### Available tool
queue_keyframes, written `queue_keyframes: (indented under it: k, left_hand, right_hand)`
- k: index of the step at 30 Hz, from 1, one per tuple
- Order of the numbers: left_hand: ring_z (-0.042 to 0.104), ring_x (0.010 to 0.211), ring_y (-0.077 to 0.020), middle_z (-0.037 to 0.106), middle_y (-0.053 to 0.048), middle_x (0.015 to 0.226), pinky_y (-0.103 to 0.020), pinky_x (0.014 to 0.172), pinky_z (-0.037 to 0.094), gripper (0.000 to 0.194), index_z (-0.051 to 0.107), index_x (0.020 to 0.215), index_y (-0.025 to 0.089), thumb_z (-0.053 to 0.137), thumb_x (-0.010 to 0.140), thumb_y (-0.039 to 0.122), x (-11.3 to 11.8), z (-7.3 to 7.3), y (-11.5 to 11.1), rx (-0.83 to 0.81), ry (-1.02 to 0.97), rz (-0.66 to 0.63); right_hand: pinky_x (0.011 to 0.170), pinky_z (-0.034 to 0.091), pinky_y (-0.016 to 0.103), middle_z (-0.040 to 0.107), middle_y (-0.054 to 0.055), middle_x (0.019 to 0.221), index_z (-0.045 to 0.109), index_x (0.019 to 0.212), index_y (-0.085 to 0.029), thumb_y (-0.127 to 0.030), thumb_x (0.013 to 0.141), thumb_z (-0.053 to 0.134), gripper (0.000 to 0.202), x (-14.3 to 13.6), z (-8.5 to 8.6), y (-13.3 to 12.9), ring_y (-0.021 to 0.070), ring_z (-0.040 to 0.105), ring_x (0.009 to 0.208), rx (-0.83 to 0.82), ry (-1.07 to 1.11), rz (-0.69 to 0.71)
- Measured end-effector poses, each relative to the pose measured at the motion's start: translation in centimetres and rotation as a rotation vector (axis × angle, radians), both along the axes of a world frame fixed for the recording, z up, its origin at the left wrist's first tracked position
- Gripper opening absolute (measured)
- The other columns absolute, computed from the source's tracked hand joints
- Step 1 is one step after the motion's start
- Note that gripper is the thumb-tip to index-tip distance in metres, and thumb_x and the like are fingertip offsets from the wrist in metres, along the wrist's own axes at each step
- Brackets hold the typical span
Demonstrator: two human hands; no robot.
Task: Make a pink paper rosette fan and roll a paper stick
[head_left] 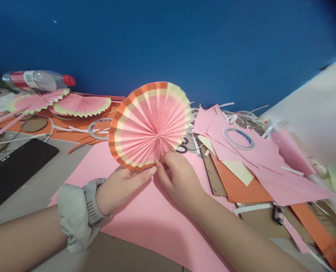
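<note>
A round pleated paper fan (pixel 147 124), pink with cream and orange bands at its rim, is held up in front of me. My left hand (pixel 130 183) grips its lower edge, thumb in front and the other fingers hidden behind the paper. With fingers bent, my right hand (pixel 179 175) pinches the fan's bottom, just below the point where the pleats meet. A large pink paper sheet (pixel 153 226) lies flat beneath both hands. Black scissor handles (pixel 182 145) show partly behind the fan.
Left are a black phone (pixel 20 170), finished pleated fans (pixel 82 105), a tape roll (pixel 98 128) and a bottle (pixel 40 80) on its side. Right lie pink paper pieces (pixel 258 162), another tape roll (pixel 238 138), orange paper (pixel 238 181) and scraps. A blue wall (pixel 168 45) stands behind.
</note>
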State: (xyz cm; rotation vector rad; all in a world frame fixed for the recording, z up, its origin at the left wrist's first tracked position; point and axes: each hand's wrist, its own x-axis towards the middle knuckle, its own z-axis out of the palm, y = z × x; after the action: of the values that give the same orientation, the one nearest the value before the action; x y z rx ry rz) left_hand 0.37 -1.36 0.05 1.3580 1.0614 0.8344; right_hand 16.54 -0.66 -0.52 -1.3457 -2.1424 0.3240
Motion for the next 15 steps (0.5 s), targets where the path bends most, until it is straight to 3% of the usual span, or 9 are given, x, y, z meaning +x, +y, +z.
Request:
queue_keyframes:
  k: [4, 6, 10, 15]
  left_hand:
    - [0.051, 0.121, -0.0207, 0.059, 0.0, 0.127, -0.035, 0.108, 0.036, 0.03, 0.062, 0.116, 0.028, 0.057, 0.086, 0.033, 0.1, -0.1, -0.2, 0.048, -0.028, 0.039]
    - [0.051, 0.121, -0.02, 0.057, 0.0, 0.13, -0.034, 0.108, 0.037, 0.034, 0.058, 0.121, 0.028, 0.058, 0.086, 0.032, 0.1, 0.0, -0.4, 0.041, -0.038, 0.051]
    - [0.047, 0.125, -0.0211, 0.056, 0.0, 0.131, -0.036, 0.107, 0.038, 0.038, 0.054, 0.126, 0.028, 0.055, 0.088, 0.031, 0.2, 0.3, -0.4, 0.017, -0.017, -0.022]
    - [0.046, 0.126, -0.0185, 0.057, 0.001, 0.131, -0.032, 0.11, 0.033, 0.038, 0.055, 0.125, 0.028, 0.056, 0.087, 0.027, 0.6, 0.9, -0.3, 0.016, 0.031, 0.0]
  right_hand:
    - [0.059, 0.035, 0.028, 0.056, 0.001, 0.07, 0.042, 0.081, -0.02, -0.023, 0.085, 0.049, 0.009, -0.1, 0.0, 0.1, 0.0164, 0.051, 0.063, -0.045, 0.075, -0.104]
    - [0.058, 0.032, 0.028, 0.056, 0.002, 0.07, 0.042, 0.082, -0.019, -0.027, 0.086, 0.048, 0.011, -0.1, 0.0, 0.1, 0.0172, 0.051, 0.062, -0.036, 0.006, -0.134]
    - [0.057, 0.026, 0.03, 0.053, 0.001, 0.062, 0.042, 0.073, -0.019, -0.026, 0.088, 0.041, 0.017, -0.1, -0.1, 0.2, 0.0178, 0.048, 0.057, 0.021, -0.238, -0.098]
    - [0.057, 0.024, 0.029, 0.051, -0.001, 0.057, 0.043, 0.069, -0.019, -0.02, 0.088, 0.04, 0.019, 0.0, -0.2, 0.2, 0.0156, 0.045, 0.054, 0.089, -0.269, -0.032]
